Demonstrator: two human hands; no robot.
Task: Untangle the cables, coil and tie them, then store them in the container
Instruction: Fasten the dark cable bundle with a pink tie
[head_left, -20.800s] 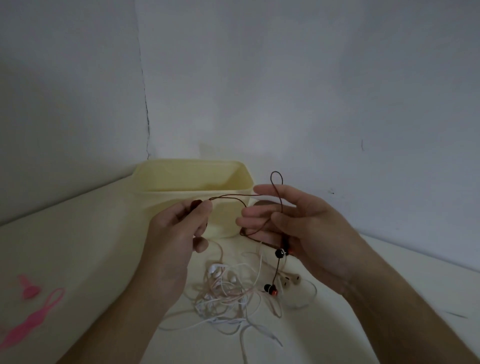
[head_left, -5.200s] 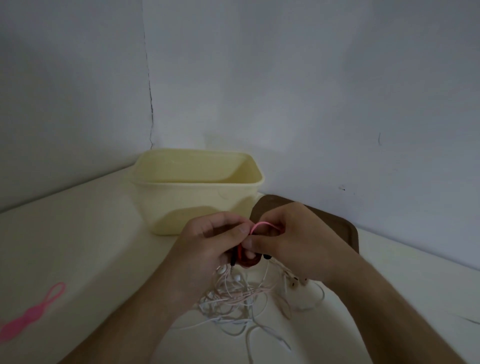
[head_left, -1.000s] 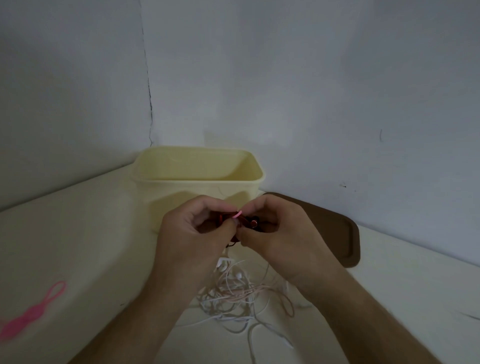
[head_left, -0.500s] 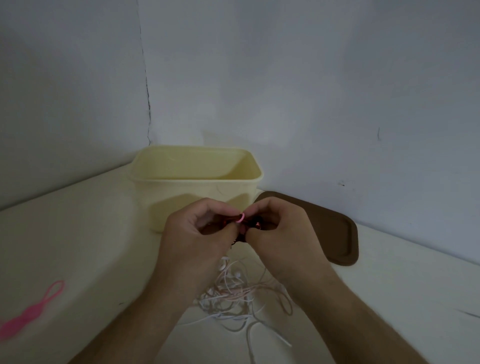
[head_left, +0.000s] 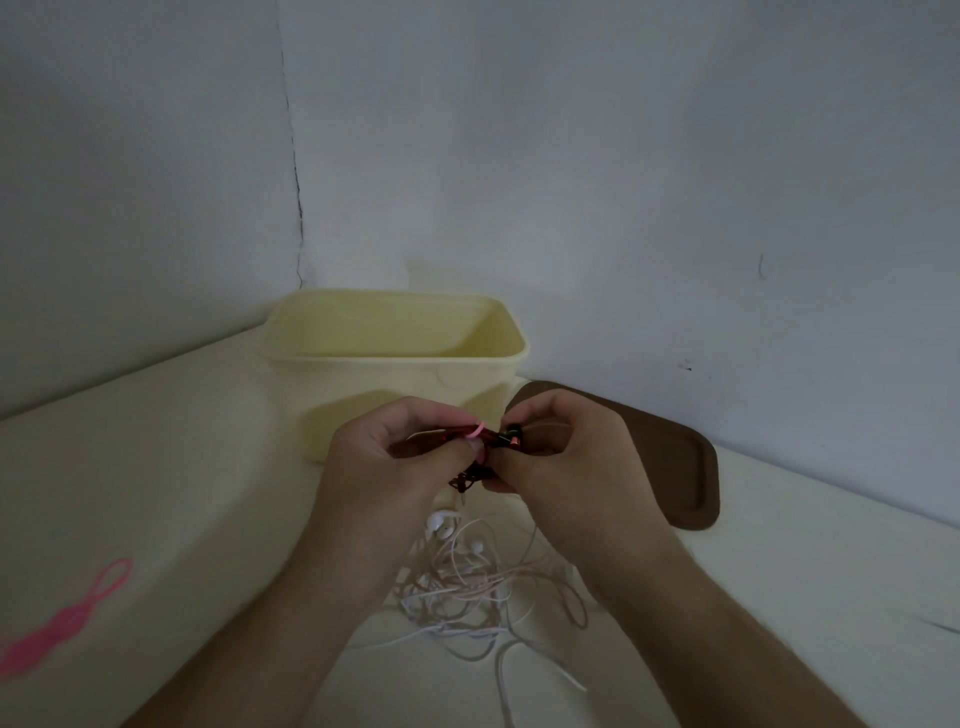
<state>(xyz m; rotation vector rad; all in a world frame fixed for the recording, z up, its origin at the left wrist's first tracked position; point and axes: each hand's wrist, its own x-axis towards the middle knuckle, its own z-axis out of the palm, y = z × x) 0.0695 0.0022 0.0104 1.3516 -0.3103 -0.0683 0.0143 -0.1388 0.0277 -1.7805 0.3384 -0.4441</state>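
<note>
- Hands meet above the table (head_left: 156, 493), just in front of the container's near wall.
- Left hand (head_left: 384, 462): fingers curled, thumb and fingertips pinching a pink tie (head_left: 477, 430) and the left end of a dark red cable bundle (head_left: 467, 441).
- Right hand (head_left: 566, 457): fingers curled, pinching the right end of the same bundle; a dark earbud (head_left: 513, 435) with a reddish tip shows at its fingertips.
- Bundle is held in the air between the two hands; a short knot of dark red cord hangs below it. Whether the tie is closed around the bundle cannot be told.
- Container (head_left: 395, 364): pale yellow tub, open top, standing at the far middle of the table near the wall corner. Its floor is hidden from this angle.
- Brown lid (head_left: 670, 462): lies flat on the table right of the container, partly behind the right hand.
- Tangle (head_left: 467, 587) of white and pale pink earphone cables lies on the table near the viewer, below and between the wrists; white earbuds (head_left: 441, 522) sit at its far edge.
- Second pink tie (head_left: 67, 618), with looped ends, lies flat at the near left of the table, well apart from the hands.
- Grey walls behind; a dark crack runs down the corner above the container.
</note>
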